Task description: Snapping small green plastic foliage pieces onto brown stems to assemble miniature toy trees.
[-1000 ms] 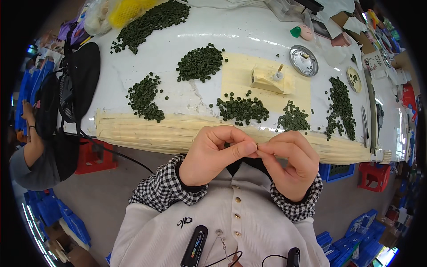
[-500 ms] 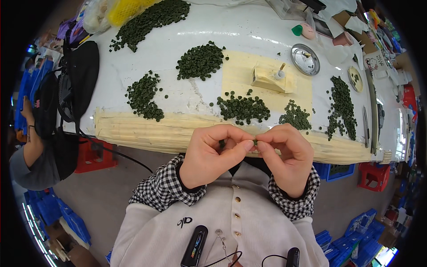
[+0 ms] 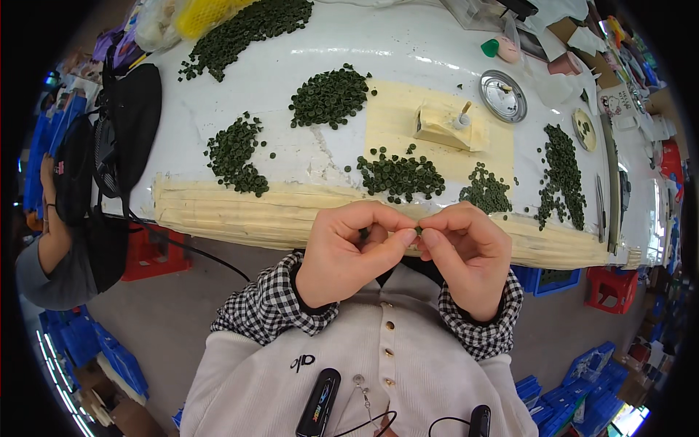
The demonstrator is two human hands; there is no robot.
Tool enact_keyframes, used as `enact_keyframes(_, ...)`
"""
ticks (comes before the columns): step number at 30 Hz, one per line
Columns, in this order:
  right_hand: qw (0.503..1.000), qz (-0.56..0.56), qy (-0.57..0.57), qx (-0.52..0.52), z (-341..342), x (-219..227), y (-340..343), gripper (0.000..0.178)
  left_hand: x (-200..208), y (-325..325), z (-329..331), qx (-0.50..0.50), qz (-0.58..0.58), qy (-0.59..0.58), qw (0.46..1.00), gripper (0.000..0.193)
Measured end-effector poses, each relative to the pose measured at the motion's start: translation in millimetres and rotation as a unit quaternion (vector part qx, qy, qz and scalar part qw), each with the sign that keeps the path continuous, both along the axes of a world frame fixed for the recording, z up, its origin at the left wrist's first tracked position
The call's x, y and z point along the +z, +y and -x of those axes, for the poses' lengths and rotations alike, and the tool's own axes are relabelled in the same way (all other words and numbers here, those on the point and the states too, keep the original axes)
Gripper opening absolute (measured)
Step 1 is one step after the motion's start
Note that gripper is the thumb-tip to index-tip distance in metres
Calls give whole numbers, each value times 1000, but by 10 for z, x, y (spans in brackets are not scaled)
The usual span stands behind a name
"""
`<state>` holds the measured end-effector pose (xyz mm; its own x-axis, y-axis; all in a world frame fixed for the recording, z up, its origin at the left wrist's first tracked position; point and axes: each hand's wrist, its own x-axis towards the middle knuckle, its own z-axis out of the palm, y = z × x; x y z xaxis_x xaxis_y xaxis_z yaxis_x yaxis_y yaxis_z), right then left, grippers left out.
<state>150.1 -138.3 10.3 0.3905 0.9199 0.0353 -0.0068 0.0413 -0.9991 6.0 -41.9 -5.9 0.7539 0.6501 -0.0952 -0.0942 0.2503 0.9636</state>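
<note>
The left hand [image 3: 349, 251] and the right hand [image 3: 470, 255] meet in front of the person's chest, over the near edge of the white, glossy table [image 3: 408, 54]. Thumb and index finger of each hand are pinched together at the tips, and between the two pinches sits a small dark green rounded piece [image 3: 418, 231], mostly covered by the fingertips. The other fingers of both hands curl inward. A second dark green piece [image 3: 364, 234] shows within the bend of the left hand's fingers; how it is gripped cannot be told.

Just beyond the hands, on the table, lies a loose heap of small dark green round pieces [image 3: 403, 175]. To its right is a thinner scatter of flat green discs [image 3: 486, 191], and farther right a long dark green pile [image 3: 563, 175], with slim metal tweezers [image 3: 601, 207] beside it. More green pieces form a curved pile on the left [image 3: 237, 156], an oval mound farther off [image 3: 330, 96] and a broad spread at the far left [image 3: 247, 33].

Beyond the near heap stands a block wrapped in cream tape [image 3: 448, 135] with an upright peg, and right of it a round silver metal lid [image 3: 514, 108].
</note>
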Motion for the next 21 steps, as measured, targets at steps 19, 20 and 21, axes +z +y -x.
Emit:
enact_keyframes(19, 999, -10, 43, 25, 1, -42, 28, 12, -37, 25, 33, -10, 13, -8, 1000, 7)
enact_keyframes(20, 999, -21, 23, 21, 8, -57, 35, 12, -36, 25, 30, -6, 13, -8, 1000, 7)
enact_keyframes(21, 999, -32, 3, 16, 17, -75, 43, 12, -34, 24, 26, -3, 14, -8, 1000, 7)
